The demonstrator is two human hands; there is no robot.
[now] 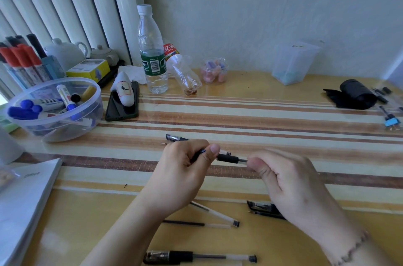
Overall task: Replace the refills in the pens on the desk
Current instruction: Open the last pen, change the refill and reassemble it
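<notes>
A pen barrel [227, 158] with a black grip is held level above the striped desk [261, 126], between the two hands. The left hand [185, 169] is curled around the barrel's left end, with the thumb laid along the top. The right hand [285, 180] pinches the barrel's clear right end between thumb and fingers; a dark refill is seen inside the clear section just beside those fingertips.

Just behind the left hand, a capped pen [176, 138] is laid on the desk, partly hidden by the knuckles. Below the left wrist, two clear barrels [218, 219] are laid crossing near their right ends. A black cap [260, 205] and a thin dark refill [267, 214] are found under the right hand, partly covered by it. A whole pen [200, 257] with cap is set nearest the lower edge.

Further back, a clear bowl [91, 117] of markers, a phone [122, 108], a water bottle [152, 52] and a lying empty bottle [185, 74] are seen.
</notes>
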